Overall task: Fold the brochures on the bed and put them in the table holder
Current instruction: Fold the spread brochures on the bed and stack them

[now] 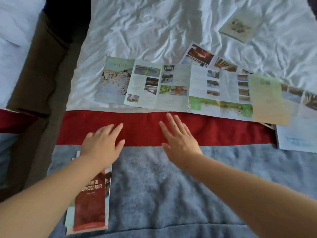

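Left grip (103, 145) and right grip (180, 143) are spread, holding nothing, over the red runner (223, 133). One folded red brochure (91, 208) lies nearer than the runner; the unfolded brochure (171, 86) beyond it awaits folding. No holder is visible.

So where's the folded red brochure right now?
The folded red brochure lies lower left in the head view, on the grey-blue blanket by the bed's left edge, its top end hidden behind the left hand and wrist.
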Available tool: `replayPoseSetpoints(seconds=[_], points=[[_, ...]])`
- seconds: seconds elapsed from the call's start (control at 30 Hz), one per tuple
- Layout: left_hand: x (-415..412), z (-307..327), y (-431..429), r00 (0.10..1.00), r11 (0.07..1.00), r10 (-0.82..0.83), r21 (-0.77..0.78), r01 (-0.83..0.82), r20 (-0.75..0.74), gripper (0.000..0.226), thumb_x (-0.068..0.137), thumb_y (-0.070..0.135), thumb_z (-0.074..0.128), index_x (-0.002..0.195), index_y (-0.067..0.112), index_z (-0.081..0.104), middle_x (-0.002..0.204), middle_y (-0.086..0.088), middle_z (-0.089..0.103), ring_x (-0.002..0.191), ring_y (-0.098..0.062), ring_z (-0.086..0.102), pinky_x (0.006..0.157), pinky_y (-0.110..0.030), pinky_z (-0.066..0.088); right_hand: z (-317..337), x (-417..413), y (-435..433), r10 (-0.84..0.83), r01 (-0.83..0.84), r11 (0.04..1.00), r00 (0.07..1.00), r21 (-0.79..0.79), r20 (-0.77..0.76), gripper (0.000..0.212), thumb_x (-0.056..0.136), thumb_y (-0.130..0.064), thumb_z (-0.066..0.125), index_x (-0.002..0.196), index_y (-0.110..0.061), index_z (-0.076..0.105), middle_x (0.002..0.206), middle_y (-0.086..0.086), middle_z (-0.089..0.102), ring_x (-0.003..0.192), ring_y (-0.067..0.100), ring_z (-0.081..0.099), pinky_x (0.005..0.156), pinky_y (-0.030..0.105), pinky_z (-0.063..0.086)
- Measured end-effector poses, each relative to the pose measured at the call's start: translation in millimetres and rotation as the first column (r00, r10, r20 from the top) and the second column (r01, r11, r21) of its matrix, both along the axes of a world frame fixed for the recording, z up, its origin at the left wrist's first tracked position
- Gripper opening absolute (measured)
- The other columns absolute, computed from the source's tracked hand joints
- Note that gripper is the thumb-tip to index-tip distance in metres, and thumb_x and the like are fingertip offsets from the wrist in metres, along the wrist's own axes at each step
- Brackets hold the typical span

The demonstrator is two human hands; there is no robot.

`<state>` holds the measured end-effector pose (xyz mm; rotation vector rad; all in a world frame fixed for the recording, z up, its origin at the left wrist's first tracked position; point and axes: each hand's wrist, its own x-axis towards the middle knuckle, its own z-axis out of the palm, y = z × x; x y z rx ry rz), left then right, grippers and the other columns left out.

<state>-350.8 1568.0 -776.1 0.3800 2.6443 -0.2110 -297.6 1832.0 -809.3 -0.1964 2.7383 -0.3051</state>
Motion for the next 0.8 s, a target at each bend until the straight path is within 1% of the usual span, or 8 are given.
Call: replayPoseSetpoints(seconds=[0.1,0.2,0.3,0.37,0.47,0.53,0.63,0.8], points=[[-56,-6,38,0.996,0.996,-0.078,-0.044,0.077,-0.035,0.066,0.102,0.062,0.019,0.161,0.037,0.007,0.169,-0.002,0.016,0.152,-0.026,0.026,0.112,-0.050,0.034,1,-32,75,-0.115,0.115,0.993,0.993,0.034,0.004,0.069,0.108,-0.045,0.036,0.162,-0.043,-0.006,0.164,-0.004,-0.037,0.153,0.020,-0.031,0.125,0.039,-0.010],[-106,-15,60,0.998,0.999,0.003,-0.034,-0.005,-0.061,0.066,0.100,0.067,0.021,0.160,0.042,0.007,0.170,-0.005,0.004,0.151,-0.034,0.024,0.110,-0.057,0.036,-7,-50,125,-0.192,0.191,0.979,0.981,0.067,0.017,0.070,0.106,-0.056,0.033,0.158,-0.051,-0.012,0.162,-0.006,-0.040,0.151,0.022,-0.034,0.127,0.044,-0.008],[-135,-32,77,0.994,0.997,0.076,-0.027,-0.078,-0.083,0.068,0.097,0.070,0.021,0.158,0.048,0.000,0.170,-0.006,-0.008,0.151,-0.038,0.018,0.109,-0.060,0.036,-22,-57,155,-0.161,0.158,0.985,0.986,0.066,0.041,0.071,0.103,-0.065,0.027,0.157,-0.051,-0.016,0.166,-0.006,-0.032,0.153,0.022,-0.030,0.128,0.044,-0.008],[-142,-40,85,0.993,0.995,0.094,-0.002,-0.095,-0.078,0.068,0.097,0.072,0.019,0.157,0.051,-0.005,0.170,-0.004,-0.010,0.153,-0.036,0.014,0.110,-0.060,0.034,-34,-50,169,-0.119,0.116,0.992,0.991,0.054,0.058,0.069,0.102,-0.068,0.022,0.157,-0.051,-0.015,0.168,-0.007,-0.028,0.154,0.020,-0.028,0.126,0.040,-0.012],[-132,-50,80,0.994,0.994,0.093,0.061,-0.089,-0.056,0.067,0.097,0.071,0.019,0.157,0.051,-0.003,0.171,0.000,-0.008,0.156,-0.032,0.009,0.117,-0.059,0.029,-49,-17,186,-0.105,0.103,0.993,0.994,0.049,0.033,0.064,0.100,-0.071,0.010,0.155,-0.054,-0.018,0.166,-0.011,-0.031,0.151,0.014,-0.034,0.124,0.036,-0.017],[-109,-57,71,0.998,0.998,0.035,0.061,-0.032,-0.047,0.069,0.095,0.073,0.015,0.157,0.051,-0.007,0.171,0.002,-0.012,0.157,-0.027,0.000,0.121,-0.057,0.022,-54,14,194,-0.110,0.109,0.993,0.994,0.051,0.018,0.061,0.101,-0.069,0.005,0.156,-0.053,-0.016,0.167,-0.012,-0.029,0.152,0.013,-0.033,0.127,0.039,-0.012],[-69,-68,67,0.999,0.995,-0.001,0.100,0.005,-0.040,0.072,0.091,0.077,0.008,0.153,0.054,-0.019,0.166,0.006,-0.028,0.156,-0.022,-0.019,0.124,-0.057,0.012,-55,56,203,-0.137,0.137,0.990,0.991,0.029,0.008,0.059,0.104,-0.066,0.007,0.159,-0.051,-0.008,0.169,-0.013,-0.023,0.155,0.015,-0.026,0.129,0.043,-0.003],[-19,-81,87,0.998,0.992,0.044,0.124,-0.039,-0.033,0.076,0.092,0.079,0.007,0.150,0.047,-0.030,0.162,0.001,-0.038,0.152,-0.024,-0.029,0.124,-0.056,0.002,-53,103,207,-0.194,0.194,0.981,0.981,-0.020,-0.011,0.055,0.106,-0.061,0.017,0.158,-0.053,0.006,0.172,-0.014,-0.011,0.158,0.015,-0.016,0.129,0.044,0.001]])
